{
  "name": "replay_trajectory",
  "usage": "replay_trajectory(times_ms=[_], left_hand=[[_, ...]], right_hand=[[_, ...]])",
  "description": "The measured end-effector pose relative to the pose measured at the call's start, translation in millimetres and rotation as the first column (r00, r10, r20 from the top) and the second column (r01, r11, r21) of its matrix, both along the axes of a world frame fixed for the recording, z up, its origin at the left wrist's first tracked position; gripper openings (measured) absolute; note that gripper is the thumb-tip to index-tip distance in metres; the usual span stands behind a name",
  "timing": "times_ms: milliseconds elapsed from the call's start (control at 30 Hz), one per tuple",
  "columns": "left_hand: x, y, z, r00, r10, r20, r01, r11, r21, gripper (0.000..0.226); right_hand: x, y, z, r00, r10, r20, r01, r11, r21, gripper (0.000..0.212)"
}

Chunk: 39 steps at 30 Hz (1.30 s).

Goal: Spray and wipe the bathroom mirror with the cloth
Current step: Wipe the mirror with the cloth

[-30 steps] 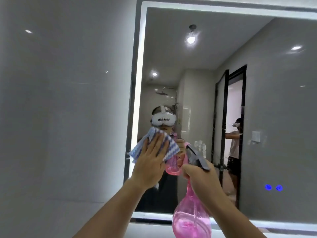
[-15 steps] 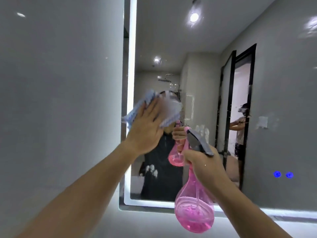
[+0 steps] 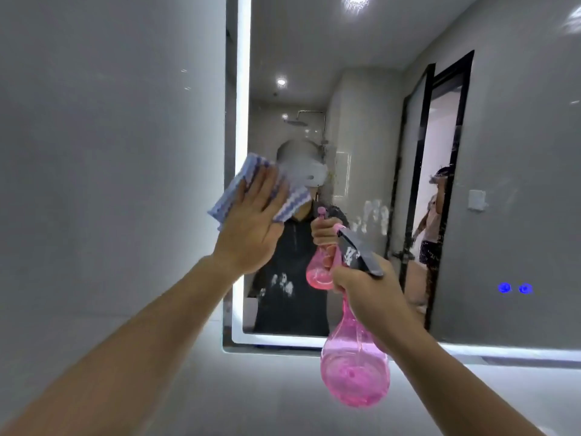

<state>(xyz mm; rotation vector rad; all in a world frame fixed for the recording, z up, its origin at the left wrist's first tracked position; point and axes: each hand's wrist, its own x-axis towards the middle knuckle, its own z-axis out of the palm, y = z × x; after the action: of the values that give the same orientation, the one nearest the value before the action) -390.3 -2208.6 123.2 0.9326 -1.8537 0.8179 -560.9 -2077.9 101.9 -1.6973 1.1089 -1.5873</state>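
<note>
The left hand lay flat and open, fingers spread, pressing the blue-and-white striped cloth against the mirror; nothing was gripped, the palm alone held the cloth to the glass. The right hand was closed around the neck of the pink spray bottle, just under its dark trigger head, with the nozzle aimed at the glass and close to it.

The cloth sat near the mirror's left side, its left corner overhanging the lit strip that bordered the glass and reaching toward the grey wall. So there was little glass left of the cloth, while a wide stretch lay open to the right, above and below it. The bottle's round body hung across the mirror's lit lower edge.

White smudges showed on the glass just right of the bottle head. Two blue touch lights glowed low on the right, well apart from both hands.
</note>
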Motion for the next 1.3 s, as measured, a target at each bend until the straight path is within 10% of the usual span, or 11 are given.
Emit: replay_trajectory(times_ms=[200, 300, 467, 667, 800, 967, 1067, 1167, 1300], left_hand=[[20.2, 18.0, -171.3, 0.822, 0.045, 0.567, -0.050, 0.999, -0.006, 0.068], [46.2, 13.1, -155.4, 0.852, 0.092, 0.516, -0.071, 0.996, -0.060, 0.053], [6.5, -0.3, -57.0, 0.992, 0.127, 0.013, -0.127, 0.992, -0.024, 0.054], [35.9, 5.3, -151.9, 0.878, 0.103, 0.467, -0.066, 0.993, -0.095, 0.047], [42.7, 10.9, -124.3, 0.993, -0.038, 0.115, 0.033, 0.999, 0.041, 0.053], [0.1, 20.9, -45.4, 0.886, -0.287, -0.365, 0.344, 0.934, 0.101, 0.052], [-16.2, 16.8, -79.6, 0.988, -0.143, -0.054, 0.146, 0.988, 0.051, 0.058], [-12.7, 18.3, -165.4, 0.881, -0.003, 0.474, -0.021, 0.999, 0.044, 0.063], [5.5, 5.3, -179.7, 0.839, 0.049, 0.541, -0.036, 0.999, -0.035, 0.072]], right_hand=[[3.2, 3.7, -25.4, 0.999, -0.032, -0.007, 0.032, 0.999, -0.027, 0.042], [-4.6, 3.2, -39.7, 0.997, -0.069, -0.035, 0.068, 0.997, -0.022, 0.034], [-4.7, 3.4, -52.3, 0.991, -0.122, -0.064, 0.121, 0.993, -0.014, 0.031], [7.6, 7.1, -68.0, 0.994, -0.093, -0.054, 0.098, 0.990, 0.099, 0.022], [14.9, -1.8, -82.1, 0.988, -0.094, -0.119, 0.115, 0.977, 0.180, 0.010], [14.8, -12.4, -71.9, 0.989, -0.113, -0.094, 0.131, 0.968, 0.214, 0.004], [6.4, -12.0, -69.4, 0.981, -0.161, -0.105, 0.170, 0.982, 0.081, 0.014], [-4.5, -4.0, -68.2, 0.989, -0.140, -0.050, 0.141, 0.989, 0.032, 0.030], [-23.7, 9.9, -60.3, 0.991, -0.126, -0.048, 0.128, 0.990, 0.054, 0.019]])
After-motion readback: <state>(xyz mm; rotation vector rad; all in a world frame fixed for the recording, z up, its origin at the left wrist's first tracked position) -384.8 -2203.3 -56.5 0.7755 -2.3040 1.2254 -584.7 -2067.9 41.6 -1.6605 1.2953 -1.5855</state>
